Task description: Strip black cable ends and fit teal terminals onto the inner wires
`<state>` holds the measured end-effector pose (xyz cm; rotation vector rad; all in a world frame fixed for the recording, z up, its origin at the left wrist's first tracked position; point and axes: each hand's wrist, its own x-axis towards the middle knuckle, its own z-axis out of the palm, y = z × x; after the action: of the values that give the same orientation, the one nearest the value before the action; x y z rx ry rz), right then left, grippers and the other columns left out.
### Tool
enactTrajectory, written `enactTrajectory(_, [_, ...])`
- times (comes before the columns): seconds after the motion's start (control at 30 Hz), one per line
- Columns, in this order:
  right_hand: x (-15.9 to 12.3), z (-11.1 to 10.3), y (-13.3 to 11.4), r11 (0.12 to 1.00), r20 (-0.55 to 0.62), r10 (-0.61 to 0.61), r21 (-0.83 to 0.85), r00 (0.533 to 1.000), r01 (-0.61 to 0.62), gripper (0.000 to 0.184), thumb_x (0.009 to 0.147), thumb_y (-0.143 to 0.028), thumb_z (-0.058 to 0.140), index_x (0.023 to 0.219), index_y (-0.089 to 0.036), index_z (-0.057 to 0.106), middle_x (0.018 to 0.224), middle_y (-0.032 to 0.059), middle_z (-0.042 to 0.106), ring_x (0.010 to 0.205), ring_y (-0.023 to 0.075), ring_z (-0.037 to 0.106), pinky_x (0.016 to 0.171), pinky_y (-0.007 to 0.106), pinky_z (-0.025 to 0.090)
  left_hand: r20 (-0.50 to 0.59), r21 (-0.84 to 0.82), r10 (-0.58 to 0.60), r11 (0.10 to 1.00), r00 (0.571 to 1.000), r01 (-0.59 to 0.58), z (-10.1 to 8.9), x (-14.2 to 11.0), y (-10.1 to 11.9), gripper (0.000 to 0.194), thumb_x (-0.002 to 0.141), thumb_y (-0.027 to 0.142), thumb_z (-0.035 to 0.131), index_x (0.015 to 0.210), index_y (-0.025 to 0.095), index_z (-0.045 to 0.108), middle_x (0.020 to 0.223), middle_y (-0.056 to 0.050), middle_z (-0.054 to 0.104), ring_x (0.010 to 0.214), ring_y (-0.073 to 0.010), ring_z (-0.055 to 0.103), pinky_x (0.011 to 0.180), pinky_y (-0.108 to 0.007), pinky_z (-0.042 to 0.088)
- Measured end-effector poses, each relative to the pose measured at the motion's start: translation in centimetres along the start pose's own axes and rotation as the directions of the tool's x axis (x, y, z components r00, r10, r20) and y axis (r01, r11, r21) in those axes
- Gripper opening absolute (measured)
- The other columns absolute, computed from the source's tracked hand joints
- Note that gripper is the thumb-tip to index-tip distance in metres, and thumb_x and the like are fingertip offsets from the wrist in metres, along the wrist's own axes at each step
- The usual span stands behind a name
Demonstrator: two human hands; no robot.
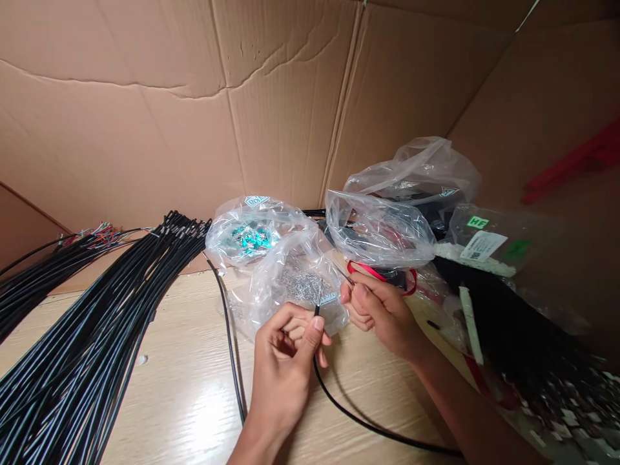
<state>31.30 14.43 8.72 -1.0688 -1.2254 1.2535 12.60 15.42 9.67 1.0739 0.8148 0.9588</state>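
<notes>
Head view: the black cable (316,339) is pinched in my left hand (283,368), its end standing up between my thumb (314,329) and curled fingers, with a fine tip too thin to make out clearly. Below my grip, the cable drops and curves low across the wooden table (194,407) toward the bottom right. My right hand (380,316) is just beside the left, its fingers closed in a narrow pinch on a thin dark pin (349,276) that points up and to the left; I cannot tell what the pin is made of. Directly behind my hands lies a clear bag of small silver parts (295,284), touching a bag of teal pieces (252,237) on its left. Two more clear plastic bags (378,229) are heaped to the right, with a red ribbon (382,273) looped beneath them near my right hand. Farther right are a bag with a green HF label (477,223) and a white strip (471,323) lying on black material (504,329). To my left, a long bundle of black cables (97,342) fans across the table beside a second bundle (39,290) with coloured wire ends (94,236). Cardboard walls (145,129) rise behind everything, with a red object (576,161) against the right one.
</notes>
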Motion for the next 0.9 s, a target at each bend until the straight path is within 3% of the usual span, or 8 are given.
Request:
enactTrajectory(0.1, [-0.3, -0.1, -0.6, 0.943, -0.040, -0.138, -0.311, 0.990, 0.119, 0.030, 0.102, -0.040, 0.051, 0.082, -0.018, 0.055, 0.062, -0.0061, 0.035, 0.054, 0.0084, 0.031, 0.050, 0.024, 0.024, -0.066, 0.145, 0.056, 0.988, 0.996, -0.046, 0.1, -0.2, -0.3, 0.031, 0.092, 0.043, 0.070, 0.078, 0.016, 0.062, 0.067, -0.001, 0.065, 0.055, -0.0100, 0.055, 0.053, -0.019, 0.042])
enactTrajectory(0.2, [-0.7, -0.3, -1.6, 0.769, 0.023, -0.250, -0.603, 0.968, 0.212, 0.026, 0.097, -0.025, 0.055, 0.072, -0.018, 0.049, 0.064, -0.0047, 0.041, 0.059, 0.0090, 0.038, 0.056, 0.024, 0.031, -0.129, 0.368, 0.168, 0.923, 0.977, -0.110, 0.2, -0.6, -0.7, 0.031, 0.096, 0.041, 0.064, 0.076, 0.017, 0.062, 0.063, 0.002, 0.058, 0.057, -0.0098, 0.049, 0.053, -0.019, 0.038])
enactTrajectory(0.27, [-0.9, -0.4, -2.2, 0.665, 0.092, -0.273, -0.701, 0.958, 0.257, 0.023, 0.094, -0.020, 0.057, 0.072, -0.019, 0.049, 0.063, -0.0055, 0.044, 0.059, 0.0084, 0.040, 0.058, 0.023, 0.033, -0.140, 0.489, 0.244, 0.860, 0.960, -0.147, 0.2, -0.9, -1.0, 0.031, 0.098, 0.038, 0.061, 0.075, 0.018, 0.060, 0.061, 0.004, 0.051, 0.054, -0.0091, 0.043, 0.050, -0.020, 0.034])
enactTrajectory(0.4, [-1.2, -0.6, -2.6, 0.577, 0.175, -0.232, -0.767, 0.957, 0.280, 0.016, 0.095, -0.022, 0.059, 0.080, -0.020, 0.054, 0.066, -0.0065, 0.049, 0.059, 0.0079, 0.044, 0.061, 0.022, 0.036, -0.125, 0.638, 0.372, 0.740, 0.920, -0.212, 0.4, -1.2, -1.4, 0.029, 0.099, 0.030, 0.057, 0.073, 0.018, 0.057, 0.058, 0.006, 0.043, 0.050, -0.0076, 0.036, 0.048, -0.020, 0.031])
enactTrajectory(0.53, [-1.1, -0.5, -2.6, 0.536, 0.213, -0.164, -0.800, 0.963, 0.269, 0.025, 0.098, -0.024, 0.056, 0.076, -0.020, 0.048, 0.063, -0.0074, 0.042, 0.058, 0.0079, 0.038, 0.059, 0.023, 0.032, -0.117, 0.706, 0.462, 0.661, 0.879, -0.253, 0.6, -1.3, -1.6, 0.022, 0.098, 0.024, 0.059, 0.077, 0.019, 0.062, 0.057, 0.007, 0.046, 0.047, -0.0064, 0.039, 0.047, -0.018, 0.031])
enactTrajectory(0.9, [-0.9, -0.3, -1.8, 0.536, 0.195, -0.122, -0.812, 0.973, 0.230, 0.029, 0.101, -0.025, 0.053, 0.074, -0.020, 0.043, 0.062, -0.0075, 0.038, 0.057, 0.0086, 0.036, 0.059, 0.026, 0.027, -0.094, 0.725, 0.511, 0.623, 0.854, -0.293, 0.5, -1.5, -2.1, 0.015, 0.097, 0.021, 0.060, 0.083, 0.019, 0.065, 0.060, 0.006, 0.057, 0.046, -0.0063, 0.045, 0.047, -0.016, 0.038])
